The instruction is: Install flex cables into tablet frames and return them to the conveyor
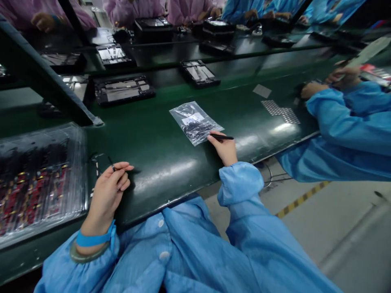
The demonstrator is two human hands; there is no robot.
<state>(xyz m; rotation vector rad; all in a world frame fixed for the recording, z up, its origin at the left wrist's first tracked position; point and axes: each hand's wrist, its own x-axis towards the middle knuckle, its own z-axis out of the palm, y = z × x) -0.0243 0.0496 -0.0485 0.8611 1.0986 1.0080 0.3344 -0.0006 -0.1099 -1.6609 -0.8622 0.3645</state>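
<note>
My right hand (226,150) is closed around slim black tweezers (224,137), which reach over the near right corner of a clear plastic bag (187,108). Inside the bag lie many small dark parts (197,127) and a white label (193,118). Over the left side of the bench, my left hand (111,185) pinches a small, thin dark strip (111,164) between thumb and fingers. What kind of part the strip is cannot be made out. The left wrist wears a blue band (94,239).
Clear trays (75,171) of red and black parts are stacked at the left on the green bench (159,162). Open device housings (125,90) stand on the line behind, near a slanted post (55,81). At right are metallic dotted sheets (279,112) and a co-worker's sleeve (345,118).
</note>
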